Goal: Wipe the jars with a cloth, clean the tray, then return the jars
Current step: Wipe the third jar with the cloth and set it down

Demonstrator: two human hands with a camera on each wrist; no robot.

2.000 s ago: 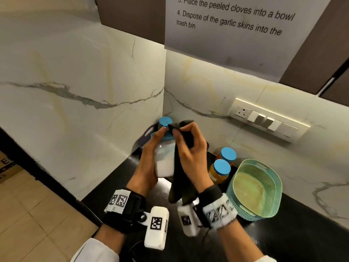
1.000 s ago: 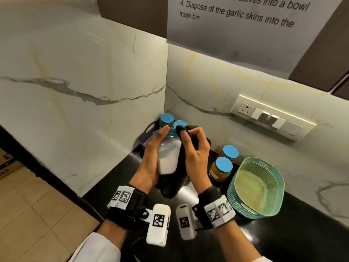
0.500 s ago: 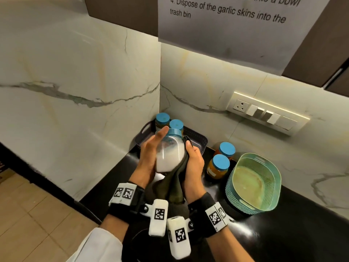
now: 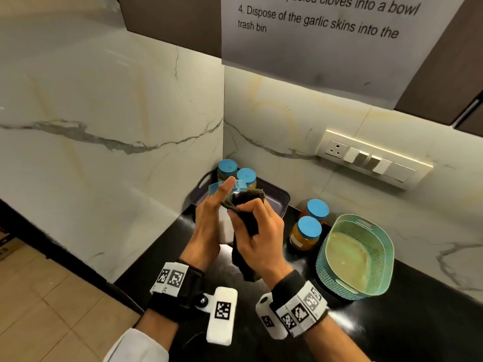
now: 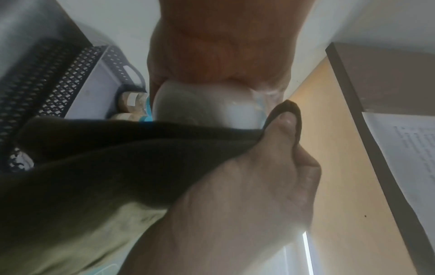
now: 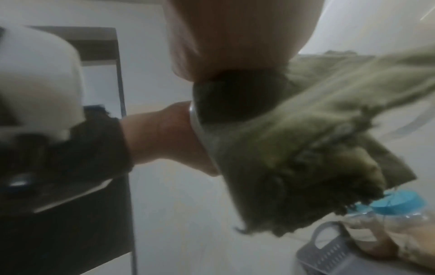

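My left hand (image 4: 210, 218) grips a clear jar of white powder (image 4: 225, 227) with a blue lid (image 4: 239, 186), held above the black counter; its base shows in the left wrist view (image 5: 207, 106). My right hand (image 4: 258, 231) grips a dark olive cloth (image 4: 248, 212) and presses it on the jar's upper side near the lid. The cloth (image 6: 294, 148) hides most of the jar. A dark perforated tray (image 4: 278, 195) sits in the corner with two blue-lidded jars (image 4: 228, 168) (image 4: 247, 176) in it. Two more jars (image 4: 317, 209) (image 4: 308, 229) stand on the counter right of the tray.
A teal mesh basket (image 4: 386, 246) stands on the counter to the right of the loose jars. Marble walls meet behind the tray, with a switch panel (image 4: 373, 159) on the right wall. The counter's left edge (image 4: 125, 278) drops to a tiled floor.
My right hand has carried the cloth up from the jar's lower right side to its top near the lid. My left hand has kept hold of the jar.
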